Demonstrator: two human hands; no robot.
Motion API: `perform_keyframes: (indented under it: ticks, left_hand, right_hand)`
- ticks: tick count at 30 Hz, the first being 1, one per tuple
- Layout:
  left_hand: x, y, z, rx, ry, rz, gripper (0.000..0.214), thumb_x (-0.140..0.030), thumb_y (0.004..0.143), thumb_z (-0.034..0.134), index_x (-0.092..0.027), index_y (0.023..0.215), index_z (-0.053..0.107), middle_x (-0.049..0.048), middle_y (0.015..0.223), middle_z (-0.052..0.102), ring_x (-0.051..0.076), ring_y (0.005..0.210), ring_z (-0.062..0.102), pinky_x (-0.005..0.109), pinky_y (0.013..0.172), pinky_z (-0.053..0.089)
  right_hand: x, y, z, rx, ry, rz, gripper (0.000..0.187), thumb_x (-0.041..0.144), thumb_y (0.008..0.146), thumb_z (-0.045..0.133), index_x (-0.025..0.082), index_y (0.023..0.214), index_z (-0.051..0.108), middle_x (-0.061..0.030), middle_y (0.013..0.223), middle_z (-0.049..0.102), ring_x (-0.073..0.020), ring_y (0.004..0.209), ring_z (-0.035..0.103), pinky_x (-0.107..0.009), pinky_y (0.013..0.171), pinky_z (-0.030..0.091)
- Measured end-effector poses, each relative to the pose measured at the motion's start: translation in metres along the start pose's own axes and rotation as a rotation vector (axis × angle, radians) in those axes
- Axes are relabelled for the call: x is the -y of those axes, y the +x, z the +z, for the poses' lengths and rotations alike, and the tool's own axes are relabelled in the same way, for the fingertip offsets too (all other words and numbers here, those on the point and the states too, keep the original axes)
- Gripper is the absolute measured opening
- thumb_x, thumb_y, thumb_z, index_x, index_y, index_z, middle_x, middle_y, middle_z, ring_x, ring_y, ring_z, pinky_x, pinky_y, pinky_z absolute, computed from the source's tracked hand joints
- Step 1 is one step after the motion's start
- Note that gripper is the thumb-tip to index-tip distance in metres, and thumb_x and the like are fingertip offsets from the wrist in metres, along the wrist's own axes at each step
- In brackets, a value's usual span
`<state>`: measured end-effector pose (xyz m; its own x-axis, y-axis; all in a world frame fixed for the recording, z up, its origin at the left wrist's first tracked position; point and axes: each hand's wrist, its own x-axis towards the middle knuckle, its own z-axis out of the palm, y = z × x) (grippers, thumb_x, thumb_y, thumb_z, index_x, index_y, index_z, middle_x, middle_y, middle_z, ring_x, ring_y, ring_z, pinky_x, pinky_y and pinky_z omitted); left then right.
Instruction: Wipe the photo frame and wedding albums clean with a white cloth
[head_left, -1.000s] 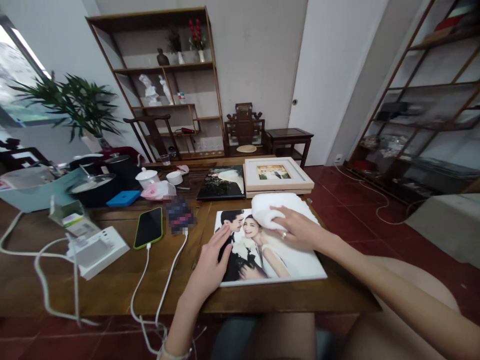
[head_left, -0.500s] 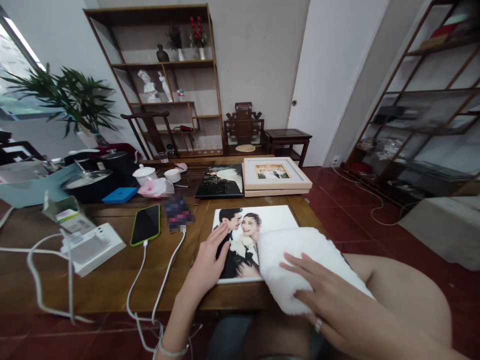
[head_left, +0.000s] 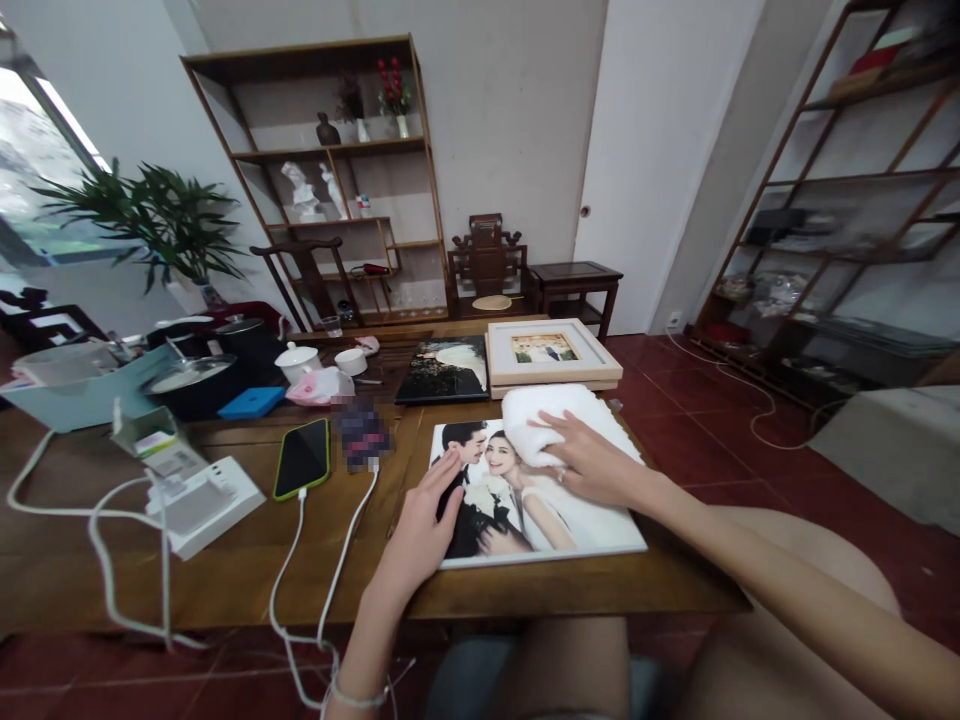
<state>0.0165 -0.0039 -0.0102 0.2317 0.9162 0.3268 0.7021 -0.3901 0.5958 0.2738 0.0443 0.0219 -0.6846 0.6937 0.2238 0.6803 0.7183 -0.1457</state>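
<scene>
Photo panel (head_left: 481, 505) lies flat on the table (head_left: 585, 595), its left edge under the outstretched fingers of the left hand (head_left: 421, 518), while the right hand (head_left: 600, 465), nearer its far right part, spreads over a white cloth (head_left: 551, 400), its grip impossible to tell.

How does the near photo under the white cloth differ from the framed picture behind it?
The near photo has no raised border; the framed picture shows a small print inside a wide, pale frame.
The near photo lies on the table; the framed picture is raised on another pale piece.
The left hand and white cloth partly cover the near photo; neither covers the framed picture.
Both lie flat, face up.
</scene>
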Motion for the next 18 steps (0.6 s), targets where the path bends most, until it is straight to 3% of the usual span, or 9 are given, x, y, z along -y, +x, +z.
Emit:
perform_keyframes:
  ticks: [6,9,12,18]
  left_hand:
    - [0.000,0.000,0.002,-0.009,-0.001,-0.023,0.043,-0.029,0.089,0.039,-0.015,0.129,0.049,0.0089,0.139,0.044,0.020,0.131,0.037,0.041,0.110,0.027]
    - [0.000,0.000,0.003,-0.008,-0.006,-0.026,0.044,-0.029,0.089,0.040,-0.014,0.129,0.048,0.0095,0.138,0.044,0.020,0.131,0.036,0.040,0.110,0.027]
    - [-0.001,0.001,0.002,-0.007,-0.013,-0.018,0.044,-0.028,0.089,0.039,-0.012,0.128,0.049,0.0102,0.138,0.045,0.019,0.131,0.036,0.039,0.110,0.026]
    - [-0.001,0.000,0.000,-0.004,-0.014,-0.001,0.042,-0.027,0.090,0.038,-0.015,0.128,0.049,0.0093,0.139,0.044,0.019,0.131,0.036,0.041,0.110,0.028]
  right_hand:
    - [0.078,-0.062,-0.019,0.154,0.000,0.023,0.027,0.019,0.074,0.056,0.014,0.098,0.068,-0.0176,0.137,0.043,-0.0345,0.131,0.027,-0.055,0.107,0.020]
    - [0.095,-0.077,-0.029,0.237,0.063,-0.026,0.027,0.017,0.071,0.058,0.018,0.096,0.069,-0.0125,0.139,0.042,-0.0331,0.132,0.027,-0.055,0.108,0.019]
    - [0.079,-0.063,-0.028,0.220,0.089,-0.009,0.030,0.011,0.070,0.054,0.019,0.095,0.068,-0.0092,0.140,0.042,-0.0285,0.133,0.026,-0.051,0.109,0.019]
    - [0.008,0.006,-0.004,0.014,0.052,-0.033,0.027,0.019,0.083,0.048,0.017,0.103,0.066,-0.0126,0.138,0.044,-0.0277,0.134,0.024,-0.053,0.108,0.018]
